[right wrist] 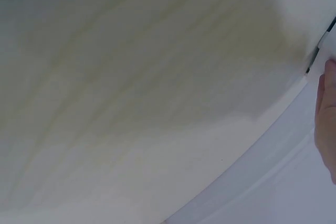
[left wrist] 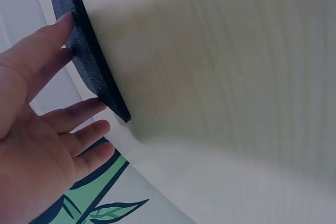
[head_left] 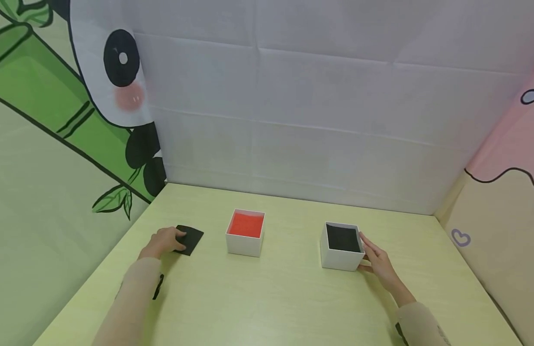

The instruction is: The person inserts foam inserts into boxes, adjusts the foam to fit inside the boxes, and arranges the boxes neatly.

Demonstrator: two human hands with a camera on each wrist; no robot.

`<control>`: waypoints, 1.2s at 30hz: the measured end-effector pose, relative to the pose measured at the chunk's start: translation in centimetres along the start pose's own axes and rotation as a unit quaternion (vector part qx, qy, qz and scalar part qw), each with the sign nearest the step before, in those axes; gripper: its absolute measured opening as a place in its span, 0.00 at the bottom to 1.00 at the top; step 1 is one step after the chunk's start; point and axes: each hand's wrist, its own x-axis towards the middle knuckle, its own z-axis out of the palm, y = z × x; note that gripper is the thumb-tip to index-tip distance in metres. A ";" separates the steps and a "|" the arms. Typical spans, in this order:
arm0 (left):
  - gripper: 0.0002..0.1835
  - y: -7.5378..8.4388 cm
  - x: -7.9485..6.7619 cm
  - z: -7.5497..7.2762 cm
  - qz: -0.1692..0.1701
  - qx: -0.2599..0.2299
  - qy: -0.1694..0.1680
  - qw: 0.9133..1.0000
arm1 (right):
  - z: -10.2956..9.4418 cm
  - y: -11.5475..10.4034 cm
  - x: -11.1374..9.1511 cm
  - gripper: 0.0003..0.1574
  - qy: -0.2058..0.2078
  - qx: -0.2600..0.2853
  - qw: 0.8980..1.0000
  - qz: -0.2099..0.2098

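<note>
A black foam square [head_left: 192, 240] is at the left of the table. My left hand [head_left: 161, 242] holds its left side, thumb and fingertips spread on the foam in the left wrist view; the other fingers are loosely bent beside it. At the right, a white box [head_left: 339, 259] contains a black piece [head_left: 342, 238]. My right hand [head_left: 380, 265] touches that box's right side with extended fingers. Only a few fingers and a sliver of the box show at the right edge of the right wrist view.
Between the hands stands a second white box [head_left: 243, 245] with a red piece [head_left: 246, 225] inside. Both boxes are open at the top. The pale wooden table [head_left: 267, 298] meets a white cloth wall [head_left: 301, 158] at the back and printed cloth at the sides.
</note>
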 end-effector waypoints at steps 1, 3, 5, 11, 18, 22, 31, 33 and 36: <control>0.27 0.0 0.0 0.0 -0.001 0.001 0.000 1.000 | 0.0 0.0 0.0 0.32 0.000 0.000 1.000 0.000; 0.27 0.1 0.0 -0.1 -0.003 0.002 0.001 1.000 | 0.0 0.0 0.0 0.32 -0.001 0.002 1.000 -0.001; 0.27 0.2 -0.1 -0.2 -0.002 0.002 0.005 1.000 | 0.0 -0.1 0.0 0.31 0.000 0.004 1.000 -0.003; 0.26 0.1 -0.2 -0.1 0.005 -0.002 0.032 0.999 | 0.0 -0.1 -0.1 0.32 0.002 0.013 1.000 -0.002; 0.22 -0.8 0.2 0.3 0.043 -0.063 0.081 0.994 | 0.0 -0.1 -0.2 0.33 -0.001 0.013 1.000 -0.004; 0.23 -1.2 0.1 0.3 0.043 -0.097 0.092 0.990 | 0.0 0.0 -0.1 0.33 0.001 0.009 1.000 0.001; 0.27 -1.8 -1.0 -0.2 0.006 -0.146 0.065 0.987 | 0.1 0.0 -0.1 0.32 -0.002 0.004 1.000 -0.004; 0.26 -2.0 -1.2 -0.4 0.011 -0.150 0.066 0.987 | 0.0 0.0 -0.1 0.32 -0.002 0.004 1.000 -0.004; 0.23 -2.1 -1.6 -0.5 0.018 -0.158 0.070 0.985 | 0.0 0.0 -0.1 0.32 -0.002 0.004 1.000 -0.001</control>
